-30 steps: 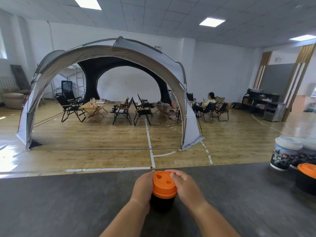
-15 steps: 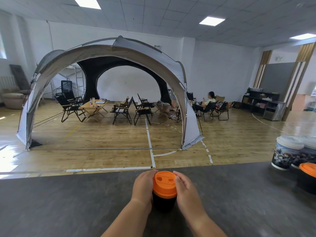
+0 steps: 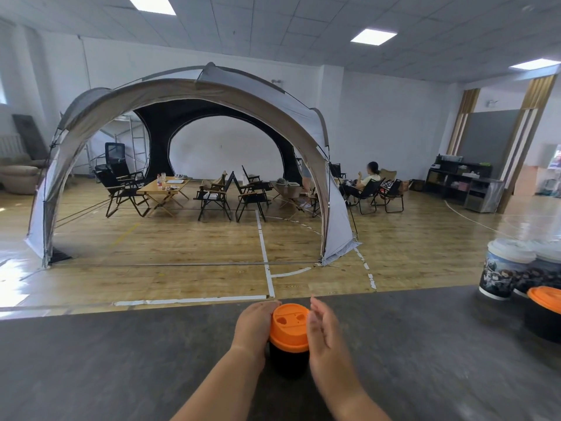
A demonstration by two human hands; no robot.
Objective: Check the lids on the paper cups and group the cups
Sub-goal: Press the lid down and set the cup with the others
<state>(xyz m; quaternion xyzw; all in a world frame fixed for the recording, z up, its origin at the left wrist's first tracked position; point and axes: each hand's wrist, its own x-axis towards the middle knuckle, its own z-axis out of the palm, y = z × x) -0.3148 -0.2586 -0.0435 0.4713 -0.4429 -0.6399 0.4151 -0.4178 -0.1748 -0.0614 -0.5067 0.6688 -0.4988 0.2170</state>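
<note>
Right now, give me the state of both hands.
Left hand: grips the black cup at its orange lid.
Right hand: open, beside the cup.

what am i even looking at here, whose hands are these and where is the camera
There is no machine here. A person wears a camera on the head, so you look forward and down at their own two hands. The left hand holds a black cup with an orange lid on a dark counter. The right hand is open beside the lid; I cannot tell whether it touches. At far right stand white-lidded printed cups and another orange-lidded cup.
</note>
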